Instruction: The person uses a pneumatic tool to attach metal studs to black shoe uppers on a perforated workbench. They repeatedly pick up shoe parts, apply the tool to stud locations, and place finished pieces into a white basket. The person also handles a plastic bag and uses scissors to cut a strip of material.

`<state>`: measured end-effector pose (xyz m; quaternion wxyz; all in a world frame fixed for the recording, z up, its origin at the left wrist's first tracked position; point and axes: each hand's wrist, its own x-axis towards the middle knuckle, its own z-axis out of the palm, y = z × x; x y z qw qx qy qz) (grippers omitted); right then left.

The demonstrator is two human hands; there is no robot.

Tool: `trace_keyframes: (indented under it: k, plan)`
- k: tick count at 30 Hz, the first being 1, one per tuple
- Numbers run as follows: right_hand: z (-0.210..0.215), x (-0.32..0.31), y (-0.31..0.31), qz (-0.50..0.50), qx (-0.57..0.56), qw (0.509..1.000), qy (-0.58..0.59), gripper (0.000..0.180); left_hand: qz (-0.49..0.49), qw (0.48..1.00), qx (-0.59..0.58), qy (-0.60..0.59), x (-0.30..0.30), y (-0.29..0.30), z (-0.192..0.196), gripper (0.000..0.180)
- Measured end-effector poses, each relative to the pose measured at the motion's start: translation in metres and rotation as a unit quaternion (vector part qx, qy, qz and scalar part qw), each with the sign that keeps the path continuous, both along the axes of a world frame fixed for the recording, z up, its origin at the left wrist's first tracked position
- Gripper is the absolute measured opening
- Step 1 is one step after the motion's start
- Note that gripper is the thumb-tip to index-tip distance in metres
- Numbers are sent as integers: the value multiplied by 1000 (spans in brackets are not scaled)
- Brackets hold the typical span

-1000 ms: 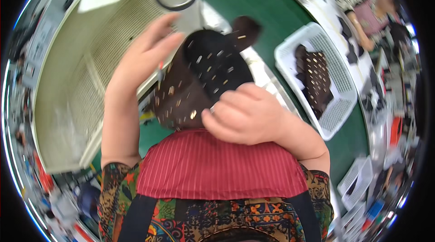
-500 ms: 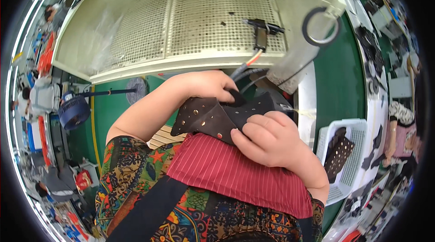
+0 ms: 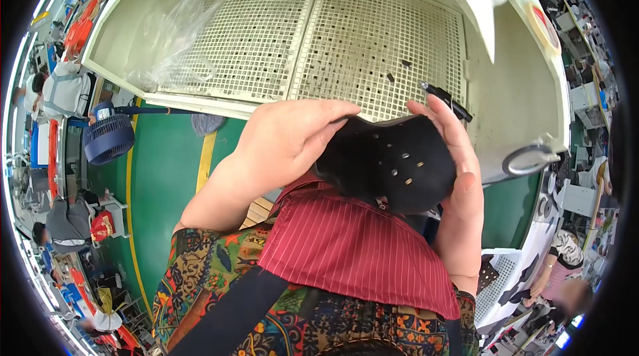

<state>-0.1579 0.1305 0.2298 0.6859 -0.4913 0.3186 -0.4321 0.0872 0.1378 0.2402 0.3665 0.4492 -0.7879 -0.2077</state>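
Observation:
Between my hands is a dark leather piece dotted with small metal studs. It is bent into a curved, hollow shape, and I cannot tell what it belongs to. My left hand pinches its upper left edge between thumb and fingers. On the other side my right hand wraps round its right edge, fingers along the back and thumb at the near side. The piece hangs just above my red striped apron. Past my right fingertips, a black air gun-like tool lies partly hidden on the grid.
A cream, high-sided bench tray with a perforated floor fills the far side. Crumpled clear plastic lies at its left. A blue fan stands left. At lower right is a pale basket with a studded piece. Other people work nearby.
The studded piece has been raised off my lap and turned, showing a darker, rounder surface. My right hand has moved from its near edge to its right side. The view has shifted too.

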Motion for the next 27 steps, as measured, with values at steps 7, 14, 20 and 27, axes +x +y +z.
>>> trace_keyframes:
  k: [7,14,20,27]
  plan:
    - [-14,64,-52,72,-96,969,216,55,45,989,-53,-130,57,-29,35,30]
    - [-63,102,-112,102,-176,924,323,17,87,978,-32,-186,109,-84,6,22]
    - [-118,99,-185,-81,-299,790,528,18,85,984,58,-142,91,-158,-66,19]
    - [-130,69,-222,91,-131,882,443,28,123,980,52,-146,72,-210,-92,19]
